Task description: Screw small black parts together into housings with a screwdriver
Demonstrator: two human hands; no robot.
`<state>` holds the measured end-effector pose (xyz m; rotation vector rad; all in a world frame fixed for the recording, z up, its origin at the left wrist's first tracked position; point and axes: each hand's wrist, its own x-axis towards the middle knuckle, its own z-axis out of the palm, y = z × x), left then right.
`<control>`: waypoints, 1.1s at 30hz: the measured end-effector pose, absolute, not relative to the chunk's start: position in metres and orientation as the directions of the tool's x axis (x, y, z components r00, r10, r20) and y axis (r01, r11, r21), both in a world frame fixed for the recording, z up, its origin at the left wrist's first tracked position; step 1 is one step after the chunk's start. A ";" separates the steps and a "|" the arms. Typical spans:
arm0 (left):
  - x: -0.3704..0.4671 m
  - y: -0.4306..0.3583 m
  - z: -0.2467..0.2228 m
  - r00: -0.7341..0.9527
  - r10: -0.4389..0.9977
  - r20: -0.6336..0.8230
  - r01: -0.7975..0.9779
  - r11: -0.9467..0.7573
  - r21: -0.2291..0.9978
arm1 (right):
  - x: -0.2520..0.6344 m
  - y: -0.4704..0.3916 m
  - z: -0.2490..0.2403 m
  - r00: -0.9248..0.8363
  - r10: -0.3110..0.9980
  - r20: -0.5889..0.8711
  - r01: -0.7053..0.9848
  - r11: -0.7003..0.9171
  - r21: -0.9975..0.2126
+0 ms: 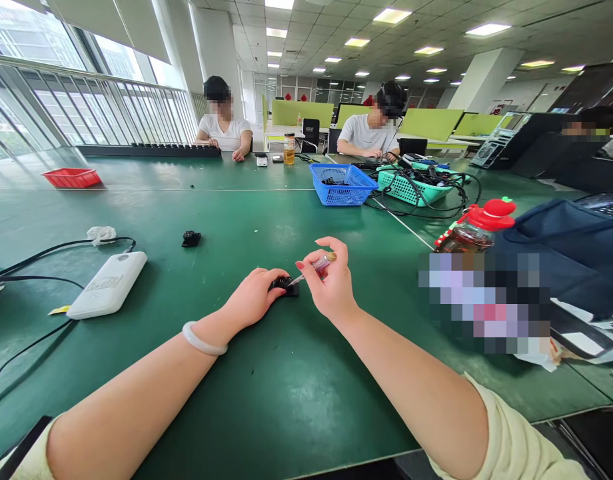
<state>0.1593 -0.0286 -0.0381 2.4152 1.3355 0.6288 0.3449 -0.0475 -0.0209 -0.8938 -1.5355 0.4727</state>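
Two hands on one tiny job here. The left hand (249, 300) has a small black part (291, 291) pinched at its left side between thumb and fingers, down on the green table (196, 407), pretty much straight ahead of the person. The right hand (335, 287) has its thumb and fingers closed on a slim tool (324, 262), tilted so the shaft slopes down to the part. Looks like the tool-on-part stage to me. Fair warning, that spot's small and partly hidden by fingers, so I can't tell if the tip is seated in anything. Working it from here calls for a steady left pinch, a well-aligned tip and light pressure, I'd say. Another black piece (191, 239) sits farther off to the left, well apart.
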 end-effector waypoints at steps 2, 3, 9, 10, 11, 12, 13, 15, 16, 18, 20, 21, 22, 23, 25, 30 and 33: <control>0.159 -0.029 -0.038 0.475 0.852 0.222 0.716 -0.520 0.465 | 0.345 -0.048 -0.021 0.028 0.756 0.654 0.258 0.626 -0.735; 0.160 -0.029 -0.038 0.477 0.851 0.220 0.716 -0.521 0.464 | 0.345 -0.048 -0.021 0.027 0.754 0.657 0.255 0.630 -0.733; 0.160 -0.029 -0.039 0.458 0.862 0.217 0.727 -0.504 0.467 | 0.346 -0.049 -0.023 -0.007 0.758 0.652 0.287 0.626 -0.725; 0.160 -0.029 -0.039 0.462 0.860 0.216 0.724 -0.506 0.468 | 0.346 -0.049 -0.023 -0.013 0.754 0.657 0.296 0.630 -0.718; 0.160 -0.028 -0.039 0.468 0.857 0.216 0.720 -0.511 0.469 | 0.346 -0.050 -0.023 -0.017 0.750 0.661 0.304 0.634 -0.711; 0.160 -0.028 -0.040 0.473 0.854 0.217 0.717 -0.516 0.469 | 0.346 -0.050 -0.022 -0.021 0.749 0.662 0.311 0.634 -0.708; 0.160 -0.028 -0.040 0.476 0.851 0.222 0.714 -0.521 0.468 | 0.346 -0.051 -0.022 -0.023 0.751 0.660 0.316 0.632 -0.708; 0.160 -0.028 -0.040 0.475 0.849 0.231 0.712 -0.525 0.466 | 0.345 -0.052 -0.021 -0.015 0.759 0.651 0.318 0.620 -0.717; 0.160 -0.028 -0.040 0.473 0.850 0.232 0.713 -0.524 0.465 | 0.345 -0.052 -0.021 -0.008 0.766 0.643 0.317 0.611 -0.725; 0.160 -0.028 -0.039 0.466 0.855 0.229 0.719 -0.517 0.464 | 0.345 -0.051 -0.019 0.011 0.780 0.626 0.311 0.592 -0.743; 0.161 -0.029 -0.038 0.461 0.860 0.221 0.728 -0.508 0.460 | 0.346 -0.051 -0.018 0.021 0.792 0.610 0.294 0.578 -0.761; 0.161 -0.029 -0.038 0.460 0.861 0.217 0.732 -0.506 0.457 | 0.346 -0.051 -0.018 0.022 0.797 0.604 0.283 0.574 -0.768; 0.160 -0.029 -0.038 0.460 0.861 0.214 0.734 -0.505 0.454 | 0.346 -0.051 -0.017 0.019 0.799 0.600 0.273 0.573 -0.772; 0.160 -0.029 -0.038 0.463 0.860 0.213 0.735 -0.507 0.451 | 0.346 -0.051 -0.017 0.013 0.800 0.600 0.266 0.576 -0.773; 0.160 -0.028 -0.039 0.474 0.854 0.214 0.730 -0.517 0.447 | 0.345 -0.053 -0.017 -0.001 0.796 0.605 0.267 0.583 -0.767; 0.159 -0.027 -0.042 0.485 0.843 0.232 0.722 -0.536 0.438 | 0.345 -0.055 -0.016 -0.018 0.790 0.612 0.280 0.592 -0.756; 0.159 -0.027 -0.042 0.478 0.847 0.233 0.725 -0.531 0.440 | 0.344 -0.055 -0.016 -0.016 0.790 0.613 0.263 0.595 -0.760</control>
